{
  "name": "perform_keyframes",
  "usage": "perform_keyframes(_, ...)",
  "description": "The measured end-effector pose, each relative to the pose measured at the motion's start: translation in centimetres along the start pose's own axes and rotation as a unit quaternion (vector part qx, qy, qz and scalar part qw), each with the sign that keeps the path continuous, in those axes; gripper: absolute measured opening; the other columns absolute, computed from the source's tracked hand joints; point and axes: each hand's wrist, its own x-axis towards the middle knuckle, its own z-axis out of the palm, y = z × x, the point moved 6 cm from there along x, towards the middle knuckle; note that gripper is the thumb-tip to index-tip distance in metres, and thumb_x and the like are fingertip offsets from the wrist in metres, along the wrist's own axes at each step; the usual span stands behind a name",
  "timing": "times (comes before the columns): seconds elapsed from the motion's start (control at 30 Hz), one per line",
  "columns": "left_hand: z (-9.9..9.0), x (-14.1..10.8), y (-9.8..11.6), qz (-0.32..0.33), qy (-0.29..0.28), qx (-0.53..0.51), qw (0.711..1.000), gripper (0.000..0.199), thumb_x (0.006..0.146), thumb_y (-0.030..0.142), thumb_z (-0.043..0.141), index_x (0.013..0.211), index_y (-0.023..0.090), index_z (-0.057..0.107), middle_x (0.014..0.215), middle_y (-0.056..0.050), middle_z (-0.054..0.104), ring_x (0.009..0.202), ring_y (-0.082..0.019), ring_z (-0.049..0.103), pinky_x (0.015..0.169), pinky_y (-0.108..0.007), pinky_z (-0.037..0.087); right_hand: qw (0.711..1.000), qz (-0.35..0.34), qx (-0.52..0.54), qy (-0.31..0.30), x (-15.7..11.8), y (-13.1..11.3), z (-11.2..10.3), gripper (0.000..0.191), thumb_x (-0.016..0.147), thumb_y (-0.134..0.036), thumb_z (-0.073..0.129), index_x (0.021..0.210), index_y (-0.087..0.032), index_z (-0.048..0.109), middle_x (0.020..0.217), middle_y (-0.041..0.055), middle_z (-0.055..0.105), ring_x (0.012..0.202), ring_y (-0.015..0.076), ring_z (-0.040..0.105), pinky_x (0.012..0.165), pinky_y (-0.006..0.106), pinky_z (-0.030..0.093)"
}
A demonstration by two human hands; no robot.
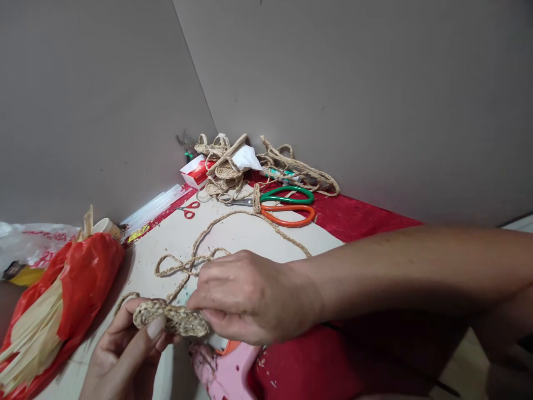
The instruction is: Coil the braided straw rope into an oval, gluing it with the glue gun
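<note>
The fingers (139, 345) of the left hand (114, 358) pinch a thick braided piece (172, 319), the thumb pressed flat on its near face and the others bent behind and under it. The fingers of the right hand (256, 297) are drawn together at the piece's right end and seem to grip it there; the tips are mostly hidden, so I can't tell whether a strand lies between them as well. The piece is held up over the near part of the desk (141, 269), left of the middle, its rounded end to the left.

It looks like dry plant fibre, so I'd expect it to be light, springy rather than limp, and rough enough not to slip. It should bear a firm squeeze, though a single strand could fray if tugged hard. The best hold is probably across the thick body, thumb on one face and fingers on the other, leaving the edge free.

The left hand rises from the near side, thumb uppermost. The right forearm reaches in almost level from the right, back of the hand up, knuckles bent. A thin braided cord (204, 236) loops over the desk beyond the hands and runs towards the piece; farther off lie large scissors (287, 208) with green and orange handles.
</note>
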Motion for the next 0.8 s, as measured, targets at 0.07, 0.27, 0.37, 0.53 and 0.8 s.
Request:
perform_keyframes(0.07, 0.4, 0.0, 0.1, 0.006, 0.003, 0.000, 1.000, 0.024, 0.058, 0.032, 0.089, 0.069, 0.021, 0.071, 0.060, 0.002, 0.058, 0.055, -0.010, 0.050, 0.054, -0.021, 0.050, 0.999, -0.012, -0.034, -0.010, -0.1, -0.2, -0.1, 0.021, 0.089, -0.013, 0.049, 0.094, -0.008, 0.069, 0.078, 0.0052, 0.066, 0.071, 0.0137, 0.058, 0.064, 0.025, 0.047)
perform_keyframes(0.27, 0.6, -0.2, -0.1, 0.012, 0.026, 0.000, 1.000, 0.026, 0.055, 0.031, 0.090, 0.068, 0.020, 0.070, 0.063, 0.001, 0.061, 0.058, -0.011, 0.052, 0.055, -0.020, 0.049, 0.983, -0.096, -0.155, 0.006, -0.5, -0.8, 0.1, 0.014, 0.088, -0.011, 0.054, 0.083, -0.011, 0.067, 0.071, 0.0017, 0.058, 0.063, 0.0150, 0.051, 0.055, 0.028, 0.038)
perform_keyframes(0.37, 0.5, -0.2, -0.2, 0.006, 0.039, -0.008, 0.999, 0.029, 0.053, 0.031, 0.091, 0.069, 0.020, 0.069, 0.065, 0.001, 0.061, 0.058, -0.011, 0.051, 0.055, -0.021, 0.050, 0.976, -0.114, -0.184, 0.017, -0.6, -0.9, 0.2, 0.014, 0.088, -0.007, 0.053, 0.080, -0.012, 0.064, 0.069, 0.0010, 0.056, 0.062, 0.0144, 0.049, 0.055, 0.028, 0.036)
perform_keyframes(0.53, 1.0, -0.3, 0.1, 0.006, 0.045, 0.005, 0.999, 0.028, 0.054, 0.034, 0.091, 0.068, 0.020, 0.071, 0.064, 0.002, 0.058, 0.056, -0.010, 0.048, 0.053, -0.021, 0.049, 0.993, -0.063, -0.096, 0.001, -0.6, -0.7, 0.3, 0.015, 0.088, -0.014, 0.050, 0.083, -0.010, 0.064, 0.074, 0.0046, 0.061, 0.068, 0.0140, 0.053, 0.064, 0.026, 0.044)
perform_keyframes(0.8, 1.3, -0.2, -0.1, 0.015, 0.036, 0.004, 0.999, 0.028, 0.058, 0.034, 0.089, 0.064, 0.019, 0.067, 0.066, 0.002, 0.059, 0.058, -0.011, 0.050, 0.053, -0.020, 0.050, 0.998, 0.044, 0.031, 0.044, -0.5, 0.4, 0.6, 0.015, 0.085, -0.012, 0.052, 0.089, -0.008, 0.065, 0.073, 0.0040, 0.063, 0.068, 0.0115, 0.056, 0.065, 0.022, 0.046)
